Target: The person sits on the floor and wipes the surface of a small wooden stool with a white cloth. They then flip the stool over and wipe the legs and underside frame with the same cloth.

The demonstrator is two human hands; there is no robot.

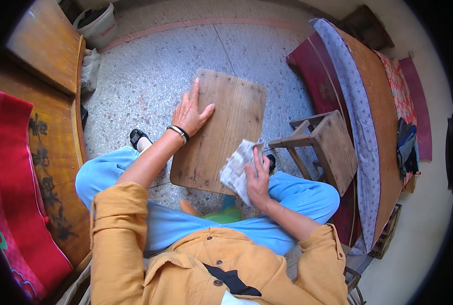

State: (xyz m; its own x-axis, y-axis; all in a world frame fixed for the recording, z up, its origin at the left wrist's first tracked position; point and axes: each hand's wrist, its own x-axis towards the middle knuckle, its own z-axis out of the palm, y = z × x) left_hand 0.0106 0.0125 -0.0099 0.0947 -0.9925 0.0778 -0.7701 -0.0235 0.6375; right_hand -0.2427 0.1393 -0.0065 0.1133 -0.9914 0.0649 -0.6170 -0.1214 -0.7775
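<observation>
The person sits with a small wooden worktop (221, 129) before the knees. The left hand (190, 113) lies flat and open on its far left part, fingers spread, and holds it steady. The right hand (257, 178) is closed on a crumpled grey-white cloth (238, 168), which presses on the near right corner of the worktop and hangs a little over the right edge. To wipe well, I think it is better to keep the left palm pressing down, so that the board does not tip, and to move the cloth in long strokes toward the far edge. Open room is on the speckled floor (150, 71) beyond the far edge. On the right it is tighter: a wooden stool (333, 147) stands near the right edge.
</observation>
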